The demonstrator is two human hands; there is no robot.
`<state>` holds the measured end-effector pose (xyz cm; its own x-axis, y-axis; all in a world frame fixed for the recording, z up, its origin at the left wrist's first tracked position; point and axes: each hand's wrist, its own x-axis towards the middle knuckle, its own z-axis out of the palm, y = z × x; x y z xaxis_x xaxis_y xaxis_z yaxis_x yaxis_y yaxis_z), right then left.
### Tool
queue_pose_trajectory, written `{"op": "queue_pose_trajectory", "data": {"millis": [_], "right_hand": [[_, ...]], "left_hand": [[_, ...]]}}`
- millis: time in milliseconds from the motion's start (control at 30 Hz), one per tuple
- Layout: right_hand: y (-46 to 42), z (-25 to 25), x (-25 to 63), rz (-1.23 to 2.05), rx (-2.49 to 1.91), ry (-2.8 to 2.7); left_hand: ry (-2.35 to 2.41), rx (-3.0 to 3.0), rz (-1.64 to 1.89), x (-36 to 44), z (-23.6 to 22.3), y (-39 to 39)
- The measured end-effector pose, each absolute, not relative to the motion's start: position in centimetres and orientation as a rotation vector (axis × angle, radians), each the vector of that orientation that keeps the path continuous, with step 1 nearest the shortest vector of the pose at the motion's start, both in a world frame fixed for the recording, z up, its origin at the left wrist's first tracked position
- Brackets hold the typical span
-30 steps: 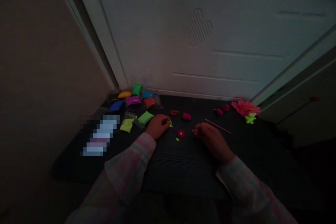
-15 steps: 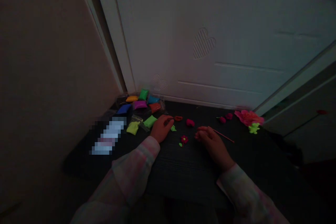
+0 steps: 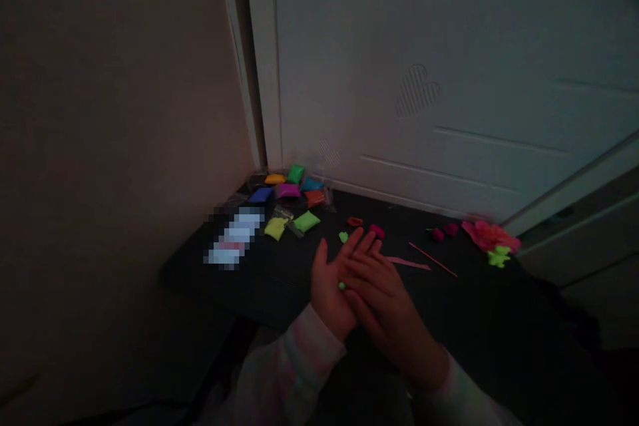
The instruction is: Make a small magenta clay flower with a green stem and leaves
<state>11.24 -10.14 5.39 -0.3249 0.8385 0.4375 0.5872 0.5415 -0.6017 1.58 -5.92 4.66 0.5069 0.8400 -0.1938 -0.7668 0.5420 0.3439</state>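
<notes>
My left hand [image 3: 330, 279] is palm up above the front of the dark table, fingers stretched out. On its palm rests a small light green clay ball [image 3: 342, 285]. My right hand [image 3: 382, 286] lies flat across the left palm, its fingers straight and the ball at their edge. Just beyond my fingertips are a small light green clay piece [image 3: 343, 237], an orange-red clay piece [image 3: 355, 221] and a dark pink clay lump [image 3: 377, 231], partly covered by my fingers. A pink strip [image 3: 412, 263] and a thin pink stick [image 3: 433, 259] lie right of my hands.
Bags of coloured clay, among them a purple one [image 3: 288, 191] and a light green one [image 3: 306, 221], sit at the back left. A blurred-out pale rectangle [image 3: 234, 239] is at the left edge. A pink flower [image 3: 492, 237] stands at the right. Behind the table [image 3: 474, 319] rises a white door [image 3: 349, 66].
My hands were apart, the left by the green clay; now they are together, nearer me, with a green ball between. The pink strip has come into sight; the small red flower is no longer visible.
</notes>
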Motion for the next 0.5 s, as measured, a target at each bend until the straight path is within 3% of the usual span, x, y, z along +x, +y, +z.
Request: {"op": "queue_pose_trajectory", "data": {"millis": [100,333,500], "right_hand": [[-10.9,5.7,11.8,0.376,-1.137,-2.097],[-10.8,6.2,11.1,0.607,-1.116,-1.512],[-9.9,5.8,9.2,0.448,-1.071,-1.683]], "left_hand": [[0.225,0.005,0.965,1.5,5.0,-6.3],[0.215,0.034,0.948,2.0,6.0,-7.2],[0.252,0.063,0.941,2.3,5.9,-7.9]]}}
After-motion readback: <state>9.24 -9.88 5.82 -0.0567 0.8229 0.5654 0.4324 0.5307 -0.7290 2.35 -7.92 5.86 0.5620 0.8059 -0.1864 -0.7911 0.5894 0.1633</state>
